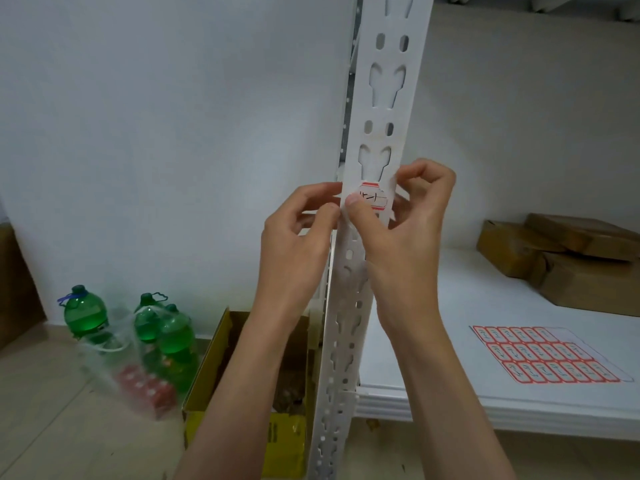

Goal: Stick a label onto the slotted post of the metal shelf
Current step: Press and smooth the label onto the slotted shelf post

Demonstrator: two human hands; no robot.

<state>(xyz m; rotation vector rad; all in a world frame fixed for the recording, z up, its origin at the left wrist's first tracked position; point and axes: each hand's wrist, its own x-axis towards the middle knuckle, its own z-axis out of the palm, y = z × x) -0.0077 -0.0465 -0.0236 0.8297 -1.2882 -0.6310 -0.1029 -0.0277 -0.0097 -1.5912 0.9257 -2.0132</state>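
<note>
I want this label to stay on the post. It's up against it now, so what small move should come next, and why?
Probably rub the right hand thumb across the label from left to right. The label already lies flat on the slotted post just below a keyhole slot, with that thumb on its left end, while the left hand touches the post's left edge. Its right end looks unpressed.

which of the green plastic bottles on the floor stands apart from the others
The leftmost green plastic bottle, with a blue tie at its cap; the other two green bottles stand touching inside a clear plastic bag.
</note>
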